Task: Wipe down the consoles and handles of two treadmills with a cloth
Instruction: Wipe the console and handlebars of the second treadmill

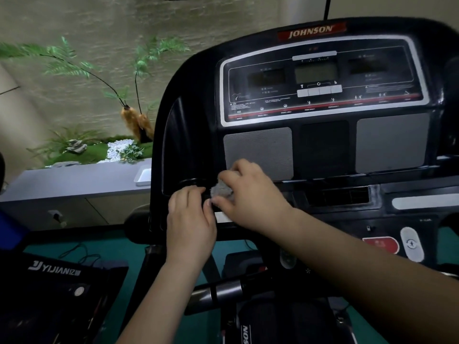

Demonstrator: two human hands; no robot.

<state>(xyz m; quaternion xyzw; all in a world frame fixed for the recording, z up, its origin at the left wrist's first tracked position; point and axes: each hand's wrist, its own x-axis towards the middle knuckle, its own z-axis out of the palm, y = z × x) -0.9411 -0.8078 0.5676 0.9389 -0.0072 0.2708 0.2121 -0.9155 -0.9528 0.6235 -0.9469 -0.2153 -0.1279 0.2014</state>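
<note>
Two bare hands and a grey cloth (221,190) at the lower left corner of a Johnson treadmill console (323,145).
Head view: the right hand (248,197), reaching in from 4 o'clock, has fingers and thumb curled round the wadded grey cloth, pressing it to the black console at its 7 o'clock corner, just below the left speaker grille (258,147). The left hand (191,219) lies just beside it, fingers fairly straight and together, tips resting on the console's edge, holding nothing. A second treadmill (57,281), marked YIJIAN, sits at 8 o'clock. Fern plants (67,63) stand at 10 o'clock.
</note>
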